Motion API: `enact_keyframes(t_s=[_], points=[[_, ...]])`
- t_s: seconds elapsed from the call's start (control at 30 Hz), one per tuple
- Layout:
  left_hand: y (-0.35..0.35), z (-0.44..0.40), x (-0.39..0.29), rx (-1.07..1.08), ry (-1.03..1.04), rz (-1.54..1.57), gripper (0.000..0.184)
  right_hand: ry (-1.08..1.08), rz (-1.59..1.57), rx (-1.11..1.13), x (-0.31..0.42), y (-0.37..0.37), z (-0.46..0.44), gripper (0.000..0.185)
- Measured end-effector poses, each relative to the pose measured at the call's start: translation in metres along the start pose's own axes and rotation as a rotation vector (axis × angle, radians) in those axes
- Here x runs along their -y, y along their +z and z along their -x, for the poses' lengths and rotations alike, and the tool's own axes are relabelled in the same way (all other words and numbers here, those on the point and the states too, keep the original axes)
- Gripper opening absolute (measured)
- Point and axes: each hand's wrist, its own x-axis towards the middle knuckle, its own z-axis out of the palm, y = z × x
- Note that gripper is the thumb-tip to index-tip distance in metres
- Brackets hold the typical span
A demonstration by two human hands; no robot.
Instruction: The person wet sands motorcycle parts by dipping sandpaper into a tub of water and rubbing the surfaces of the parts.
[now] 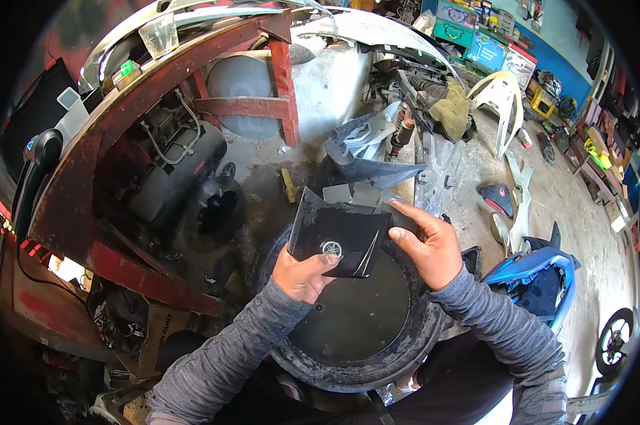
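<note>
My left hand point(302, 276) is closed around the lower left of a glossy black motorcycle panel point(334, 234) that carries a round silver emblem. The thumb lies beside the emblem. At the panel's upper right edge, my right hand point(433, 248) has its thumb and index finger closed around a thin dark piece; whether this belongs to the panel or is a separate sheet I cannot tell. Beneath both hands sits a round tire-like basin point(355, 379) with murky dark liquid inside. The panel is held tilted above it, apart from the liquid.
A red wooden bench point(157, 57) with a black air compressor point(185, 166) under it stands on the left. Ahead lie motorcycle parts and a yellow-handled tool point(288, 185). A blue fairing point(539, 283) and a cream-coloured panel point(500, 99) are on the right.
</note>
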Motion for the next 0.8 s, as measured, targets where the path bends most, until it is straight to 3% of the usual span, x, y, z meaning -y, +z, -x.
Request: enact_keyframes(t_s=[0.07,0.13,0.17,0.23,0.3,0.37,0.4,0.47,0.5,0.6,0.8], points=[[-0.004,-0.003,0.005,-0.029,0.011,-0.014,0.059,0.012,0.002,0.010,0.000,0.000,0.001,0.044],[-0.007,-0.004,0.012,-0.208,0.063,-0.239,0.080,0.034,-0.001,0.021,0.001,0.001,0.002,0.045],[-0.006,-0.003,0.014,-0.211,0.065,-0.238,0.080,0.057,-0.002,0.027,0.003,0.001,0.003,0.046],[-0.002,-0.001,0.018,-0.415,0.150,-0.451,0.096,0.056,-0.014,0.037,0.005,0.003,0.006,0.046],[-0.010,-0.005,0.025,-0.457,0.210,-0.485,0.091,0.056,-0.025,0.047,0.008,0.005,0.009,0.046],[-0.028,-0.009,0.033,-0.420,0.438,-0.829,0.082,0.025,0.014,0.068,0.010,0.005,0.010,0.046],[-0.022,-0.008,0.027,-0.421,0.438,-0.828,0.082,0.025,0.014,0.069,0.010,0.005,0.010,0.046],[-0.003,-0.003,0.009,-0.401,0.097,-0.586,0.061,-0.003,0.054,0.091,0.007,0.006,0.011,0.044],[-0.008,-0.005,0.010,-0.400,0.097,-0.587,0.061,-0.003,0.054,0.089,0.005,0.007,0.010,0.044],[-0.028,-0.014,0.022,-0.382,0.092,-0.652,0.026,0.029,0.158,0.117,-0.007,0.010,0.005,0.042],[-0.116,-0.050,0.089,-0.371,-0.303,-0.607,0.025,0.245,0.428,0.328,-0.133,0.038,0.019,0.036]])
